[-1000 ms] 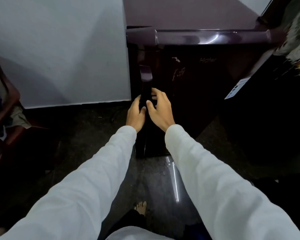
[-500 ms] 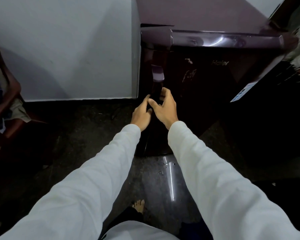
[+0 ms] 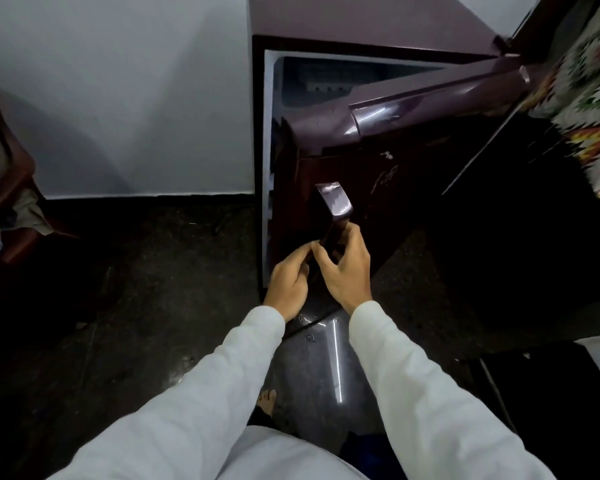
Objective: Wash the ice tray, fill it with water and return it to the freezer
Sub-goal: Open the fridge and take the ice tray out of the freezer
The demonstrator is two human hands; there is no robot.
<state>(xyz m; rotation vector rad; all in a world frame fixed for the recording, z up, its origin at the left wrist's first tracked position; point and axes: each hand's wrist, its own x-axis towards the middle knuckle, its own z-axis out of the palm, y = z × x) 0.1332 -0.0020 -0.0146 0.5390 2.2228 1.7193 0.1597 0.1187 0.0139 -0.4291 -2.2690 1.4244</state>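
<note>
Ice tray: not in view; judged to be inside the fridge, compartment unknown.
Fridge: dark maroon single-door fridge point(image 3: 361, 19), set beside a pale grey wall point(image 3: 118, 98).
Fridge door: glossy maroon fridge door point(image 3: 413, 109) stood partly open. A white inner liner and a dim upper compartment point(image 3: 326, 77) showed through the gap.
Door handle: dark maroon plastic door handle point(image 3: 331, 209), upright on the door's free edge.
Right hand: right hand point(image 3: 347, 268) gripped the lower part of the door handle, fingers curled round it.
Left hand: left hand point(image 3: 288, 282) sat just beside the right, thumb touching the handle and fingers curled in at its left side; fingertips hidden.
Progress: judged the very start, at the door-opening step.
Not yet done: tray out, wash, fill, return to the freezer.
Next move, as a guess: door wider, then one hand freed to reach the upper compartment.
Surroundings: dark speckled stone floor point(image 3: 136, 271); patterned woven cloth point(image 3: 586, 98) at far right.
</note>
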